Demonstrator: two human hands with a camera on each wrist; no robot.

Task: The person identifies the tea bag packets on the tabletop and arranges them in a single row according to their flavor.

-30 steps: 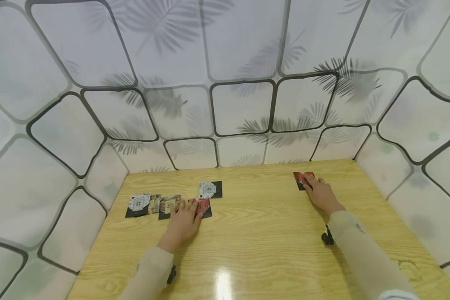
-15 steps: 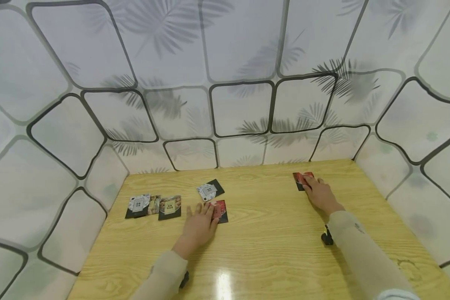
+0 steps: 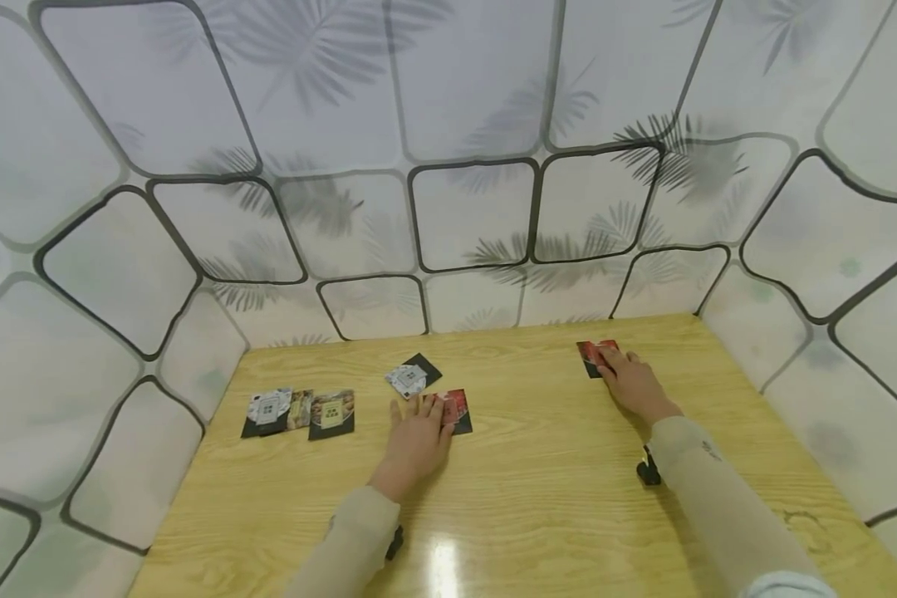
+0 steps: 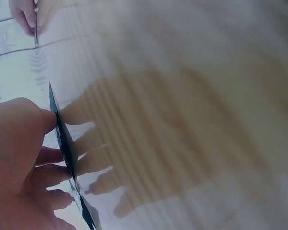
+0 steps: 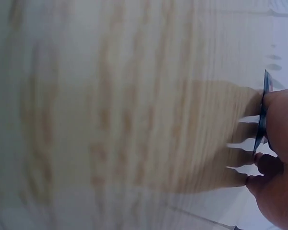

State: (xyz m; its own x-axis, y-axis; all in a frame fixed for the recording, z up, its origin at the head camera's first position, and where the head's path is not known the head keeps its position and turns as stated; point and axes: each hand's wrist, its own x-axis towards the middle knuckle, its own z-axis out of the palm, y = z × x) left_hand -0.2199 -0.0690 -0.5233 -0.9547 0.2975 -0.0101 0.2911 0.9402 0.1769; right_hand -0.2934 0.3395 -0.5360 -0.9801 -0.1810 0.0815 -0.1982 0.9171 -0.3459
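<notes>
My left hand (image 3: pixel 419 444) rests its extended fingers on a flat square red-and-black printed packet (image 3: pixel 459 411) on the table. A white-and-black packet (image 3: pixel 411 376) lies turned at an angle just beyond those fingertips. In the left wrist view the red-and-black packet shows edge-on as a thin dark sheet (image 4: pixel 65 141) beneath the fingers and thumb. At the far right, my right hand (image 3: pixel 634 386) lies with its fingers over another red-and-black packet (image 3: pixel 589 357). The right wrist view shows that packet's thin edge (image 5: pixel 262 115) under the fingers.
To the left lie a brown-and-black packet (image 3: pixel 332 414), a partly covered brown packet (image 3: pixel 300 409) and a white-and-black packet (image 3: pixel 266 411) overlapping it. The wooden table (image 3: pixel 538 498) meets a patterned fabric wall (image 3: pixel 474 216) at the back and both sides.
My left hand has slid the red-and-black packet rightward, away from the brown-and-black one. The white-and-black packet beyond it has turned from square-on to angled. My right hand stays in place.
</notes>
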